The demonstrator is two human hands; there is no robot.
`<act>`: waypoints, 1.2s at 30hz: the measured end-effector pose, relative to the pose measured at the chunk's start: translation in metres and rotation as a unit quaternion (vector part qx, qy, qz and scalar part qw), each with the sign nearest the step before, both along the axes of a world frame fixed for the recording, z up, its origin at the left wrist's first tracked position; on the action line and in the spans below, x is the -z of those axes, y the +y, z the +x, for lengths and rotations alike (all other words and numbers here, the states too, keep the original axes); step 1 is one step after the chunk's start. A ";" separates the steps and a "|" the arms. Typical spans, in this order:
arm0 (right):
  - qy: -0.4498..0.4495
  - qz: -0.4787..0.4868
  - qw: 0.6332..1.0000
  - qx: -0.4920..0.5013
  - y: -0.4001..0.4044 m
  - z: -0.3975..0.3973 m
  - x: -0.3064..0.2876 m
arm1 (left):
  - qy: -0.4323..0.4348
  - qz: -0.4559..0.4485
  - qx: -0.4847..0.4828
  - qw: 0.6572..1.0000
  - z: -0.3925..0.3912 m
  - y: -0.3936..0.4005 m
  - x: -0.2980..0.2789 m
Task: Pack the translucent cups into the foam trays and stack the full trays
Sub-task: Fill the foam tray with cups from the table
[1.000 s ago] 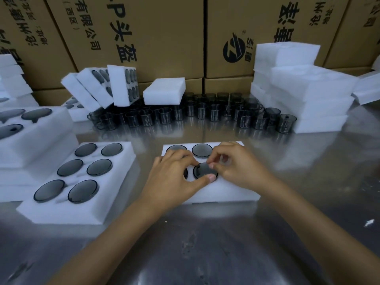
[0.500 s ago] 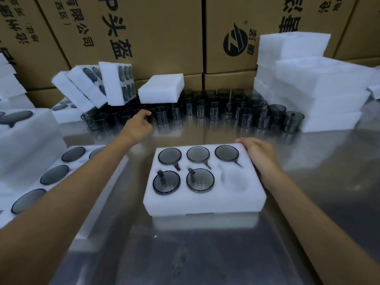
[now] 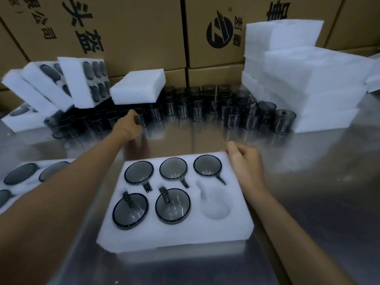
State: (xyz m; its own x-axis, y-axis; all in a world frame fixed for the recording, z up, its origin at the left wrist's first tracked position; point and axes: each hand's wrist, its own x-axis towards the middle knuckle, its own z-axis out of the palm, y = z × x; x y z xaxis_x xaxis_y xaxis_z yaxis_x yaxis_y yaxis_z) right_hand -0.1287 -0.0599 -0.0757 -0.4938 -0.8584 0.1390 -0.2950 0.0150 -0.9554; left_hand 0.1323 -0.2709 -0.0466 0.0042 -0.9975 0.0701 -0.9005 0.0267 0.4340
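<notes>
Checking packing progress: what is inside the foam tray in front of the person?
The foam tray holds five translucent cups in six pockets; the near-right pocket is empty. The cups' lower bodies are hidden in the foam.

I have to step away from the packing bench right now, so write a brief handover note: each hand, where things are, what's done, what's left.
Left hand: reached to the loose cups at the back of the table, fingers curled on one cup.
Right hand: holds the far right corner of the foam tray.
Done: five of the tray's six pockets hold cups.
Left: fill the empty pocket at front right, then stack the tray with the full trays on the left. Many loose cups remain to pack.
</notes>
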 end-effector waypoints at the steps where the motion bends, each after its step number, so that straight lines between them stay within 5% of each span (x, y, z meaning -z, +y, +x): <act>1: 0.001 -0.001 1.000 -0.002 0.000 -0.001 0.000 | 0.011 -0.019 -0.002 1.000 0.001 0.003 0.002; 5: -0.005 0.000 1.000 -0.010 0.001 -0.001 0.001 | 0.062 -0.052 0.027 0.996 0.010 0.025 -0.001; 11: -0.031 -0.011 0.999 -0.011 0.006 0.000 -0.003 | 0.280 0.001 0.078 0.957 0.019 0.088 -0.030; 16: -0.090 -0.007 0.996 -0.027 0.015 -0.002 -0.011 | 0.310 -0.006 0.161 0.937 0.001 0.148 -0.074; 20: -0.173 -0.018 0.984 -0.021 0.028 -0.002 -0.014 | 0.240 -0.016 0.265 0.934 -0.036 0.197 -0.098; 26: -0.133 -0.040 0.990 -0.028 0.043 0.000 -0.017 | -0.005 -0.092 0.324 0.942 -0.094 0.248 -0.081; 31: -0.081 -0.116 0.984 -0.106 0.064 0.002 -0.033 | -0.019 -0.128 0.281 0.951 -0.112 0.262 -0.064; 36: -0.087 -0.077 0.976 -0.183 0.080 0.006 -0.036 | -0.056 -0.147 0.290 0.944 -0.111 0.270 -0.062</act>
State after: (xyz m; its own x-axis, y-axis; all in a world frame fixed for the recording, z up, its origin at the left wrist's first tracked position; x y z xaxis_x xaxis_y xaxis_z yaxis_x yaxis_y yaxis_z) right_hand -0.1225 0.0203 -0.0402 -0.1855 -0.9575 0.2209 -0.0868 -0.2079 -0.9743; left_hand 0.0214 -0.0013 0.0159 -0.5600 -0.7676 0.3117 -0.7379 0.6332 0.2335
